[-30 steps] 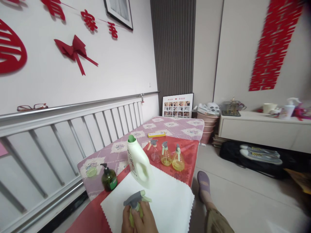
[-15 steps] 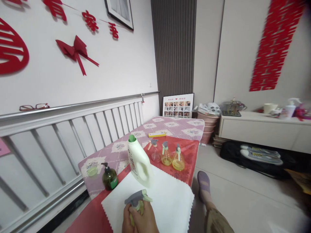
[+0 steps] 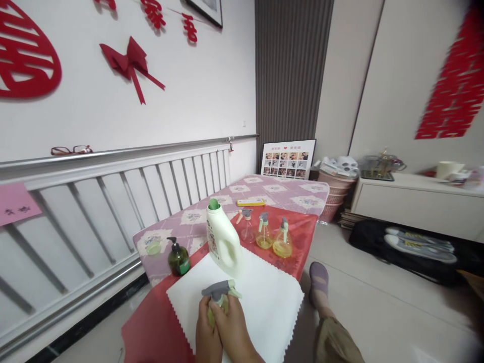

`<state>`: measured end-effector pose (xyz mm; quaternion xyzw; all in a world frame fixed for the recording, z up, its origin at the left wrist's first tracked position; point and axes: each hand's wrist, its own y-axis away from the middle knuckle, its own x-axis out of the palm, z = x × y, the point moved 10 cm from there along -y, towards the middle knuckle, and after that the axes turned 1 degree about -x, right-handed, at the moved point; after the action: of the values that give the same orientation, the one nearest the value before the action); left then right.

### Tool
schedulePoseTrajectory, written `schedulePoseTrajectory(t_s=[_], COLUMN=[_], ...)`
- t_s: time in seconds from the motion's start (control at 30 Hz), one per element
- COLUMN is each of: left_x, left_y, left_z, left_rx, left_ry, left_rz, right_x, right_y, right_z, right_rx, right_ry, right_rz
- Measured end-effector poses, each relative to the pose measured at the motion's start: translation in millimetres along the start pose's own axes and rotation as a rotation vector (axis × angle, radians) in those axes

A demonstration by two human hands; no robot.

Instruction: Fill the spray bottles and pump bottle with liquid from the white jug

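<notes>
Both hands are wrapped round one small spray bottle with a grey and pale green trigger head (image 3: pixel 221 289), held over a white scalloped mat (image 3: pixel 270 297). My left hand (image 3: pixel 206 322) closes on its left side, and my right hand (image 3: pixel 231 318) grips it from the right, just under the head. Most of the bottle's body is hidden by my fingers. Beyond it stands an uncapped, pale green detergent jug (image 3: pixel 225 237) with a handle, upright at the mat's far corner. To the left is a dark green pump bottle (image 3: pixel 178 258) with a black pump.
On the red cloth (image 3: pixel 302 224) stand three spray bottles: a clear one (image 3: pixel 247 229), and two with yellow liquid, a middle one (image 3: pixel 263 237) and a right one (image 3: pixel 283 244). A green cap (image 3: pixel 154 248) and a yellow box (image 3: pixel 250 202) lie on the patterned tablecloth (image 3: pixel 278 187). A radiator (image 3: pixel 159 186) runs along the left.
The camera view has shifted left, so the scene appears further right and slightly higher. Both hands still hold the spray bottle over the mat.
</notes>
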<state>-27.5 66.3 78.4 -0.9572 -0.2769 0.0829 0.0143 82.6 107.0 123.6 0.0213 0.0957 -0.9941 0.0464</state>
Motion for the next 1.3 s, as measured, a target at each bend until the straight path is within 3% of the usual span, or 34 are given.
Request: schedulePoseTrajectory(t_s=[0.23,0.4,0.57,0.77,0.93,1.07,1.2,1.3], left_x=[1.3,2.2,-5.3,-4.7,0.8,8.9,47.6,64.9], left_y=[-2.3,2.3,10.0,5.2,0.9,-1.1,12.5,20.6], left_z=[-4.8,13.1,23.4,29.5,43.6,37.8,11.8,2.4], left_rx=[-0.04,-0.092,-0.03,-0.038,-0.123,-0.086,0.01,-0.016], left_ry=[-0.043,-0.088,-0.17,-0.126,0.117,0.195,0.317,0.394], left_rz=[0.111,0.197,0.077,0.05,0.208,0.291,0.653,0.763], right_x=[0.2,-8.9,-8.5,-7.5,-22.4,-35.9,-41.0,-48.5], right_y=[1.7,8.8,9.0,6.8,-0.5,-6.7,-0.1,6.1], right_z=[-8.6,-23.9,-42.9,-38.4,-37.2,-29.9,-11.6,-4.0], right_rx=[0.04,0.0,0.033,0.029,0.067,0.093,0.129,0.174], right_ry=[-0.002,0.019,0.038,0.008,-0.024,-0.052,-0.205,-0.27], right_rz=[0.028,0.115,0.195,0.282,0.324,0.397,0.619,0.734])
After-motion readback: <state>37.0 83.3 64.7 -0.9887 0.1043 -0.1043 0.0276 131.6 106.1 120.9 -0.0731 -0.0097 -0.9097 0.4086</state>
